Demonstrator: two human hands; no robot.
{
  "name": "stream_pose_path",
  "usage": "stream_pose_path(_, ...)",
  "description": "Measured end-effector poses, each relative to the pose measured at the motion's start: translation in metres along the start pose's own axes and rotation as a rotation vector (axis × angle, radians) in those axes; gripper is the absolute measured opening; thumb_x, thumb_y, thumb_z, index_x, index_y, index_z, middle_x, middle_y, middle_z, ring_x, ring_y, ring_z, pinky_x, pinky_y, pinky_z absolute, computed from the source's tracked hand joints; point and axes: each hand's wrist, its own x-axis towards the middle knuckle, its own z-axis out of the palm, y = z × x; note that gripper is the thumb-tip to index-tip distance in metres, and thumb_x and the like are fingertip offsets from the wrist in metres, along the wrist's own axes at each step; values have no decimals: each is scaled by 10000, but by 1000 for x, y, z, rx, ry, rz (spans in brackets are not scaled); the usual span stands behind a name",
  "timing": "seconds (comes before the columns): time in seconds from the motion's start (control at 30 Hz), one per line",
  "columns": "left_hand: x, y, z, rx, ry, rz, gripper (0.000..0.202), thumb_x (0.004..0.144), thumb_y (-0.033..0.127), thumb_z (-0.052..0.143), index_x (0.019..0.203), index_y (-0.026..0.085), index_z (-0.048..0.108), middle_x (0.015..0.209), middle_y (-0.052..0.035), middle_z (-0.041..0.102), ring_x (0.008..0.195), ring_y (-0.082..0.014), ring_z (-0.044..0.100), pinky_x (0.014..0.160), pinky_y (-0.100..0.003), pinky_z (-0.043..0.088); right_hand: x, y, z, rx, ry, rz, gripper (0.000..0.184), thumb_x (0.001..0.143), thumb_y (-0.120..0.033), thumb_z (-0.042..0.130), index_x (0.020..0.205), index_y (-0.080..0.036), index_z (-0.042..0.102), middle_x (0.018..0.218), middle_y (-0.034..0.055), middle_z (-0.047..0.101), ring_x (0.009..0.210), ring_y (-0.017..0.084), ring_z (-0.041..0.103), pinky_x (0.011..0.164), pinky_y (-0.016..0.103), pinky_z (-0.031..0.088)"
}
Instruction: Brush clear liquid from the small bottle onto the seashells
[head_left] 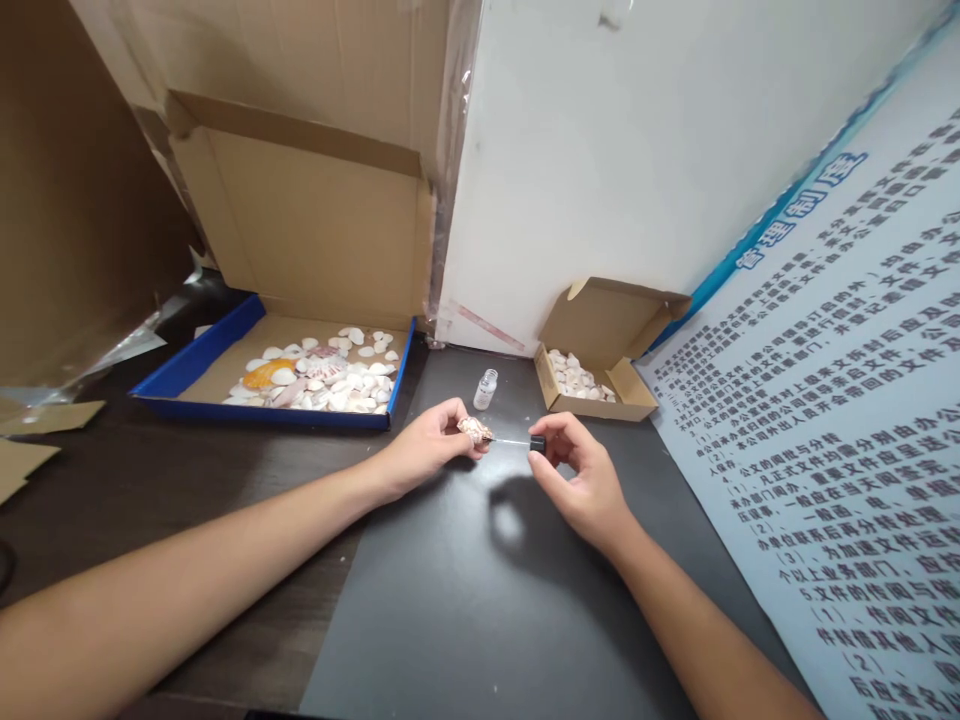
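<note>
Between the thumb and fingers of my left hand (429, 450) is a brown-and-white spiral seashell (474, 431). My right hand (581, 478) pinches the black cap of a brush applicator (538, 443). Its thin clear stem runs left from the cap, and the tip meets the right end of the shell. Just behind the shell, a small clear glass bottle (485, 390) stands upright with its mouth uncovered and a pale label on its side. Both hands are held over a dark grey mat (442, 600).
At the left, an open blue-edged cardboard box (262, 408) holds many white shells and an orange one. A smaller open cardboard box (600, 407) with pale shells sits at the right. Behind rise a white panel (600, 150) and, at right, a printed poster (840, 400).
</note>
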Motion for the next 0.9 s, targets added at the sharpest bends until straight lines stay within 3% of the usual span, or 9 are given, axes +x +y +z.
stream_pose_path(0.17,-1,6,-2,-209,21,-78,247,725,212,734,743,158,493,881,-49,692,845,-151,671,844,-314,499,0,1,0,-3,100,51,173,809,-234,606,958,-216,518,635,-58,480,530,110,457,526,236,407)
stream_pose_path(0.33,-3,10,-1,-277,26,-120,207,722,158,712,717,154,505,848,-55,712,806,-145,676,825,-296,503,-1,0,2,59,-26,45,172,826,-254,605,973,-208,528,641,-56,479,538,108,473,535,234,418)
stream_pose_path(0.47,-2,8,-1,-275,9,-108,165,718,169,706,726,151,542,865,-68,720,795,-150,671,806,-302,503,-1,0,2,9,70,66,179,826,-261,608,976,-210,523,631,-61,461,528,106,454,518,231,404)
stream_pose_path(0.63,-3,9,0,-242,25,-78,145,708,172,699,722,148,557,850,-62,714,833,-162,663,776,-288,475,-3,-2,3,54,-10,11,163,832,-262,595,974,-214,530,626,-60,450,529,110,453,526,237,407)
stream_pose_path(0.77,-3,11,0,-230,38,-69,144,723,178,688,725,152,546,866,-71,721,834,-161,656,781,-291,458,-3,-3,3,34,89,29,167,817,-246,599,959,-222,515,623,-64,442,519,109,431,510,235,388)
stream_pose_path(0.9,-2,8,-1,-231,41,-52,178,713,191,706,730,152,533,854,-53,704,808,-142,638,775,-277,450,-2,-3,4,48,-12,3,164,818,-241,594,965,-214,527,622,-63,450,520,106,443,523,235,392)
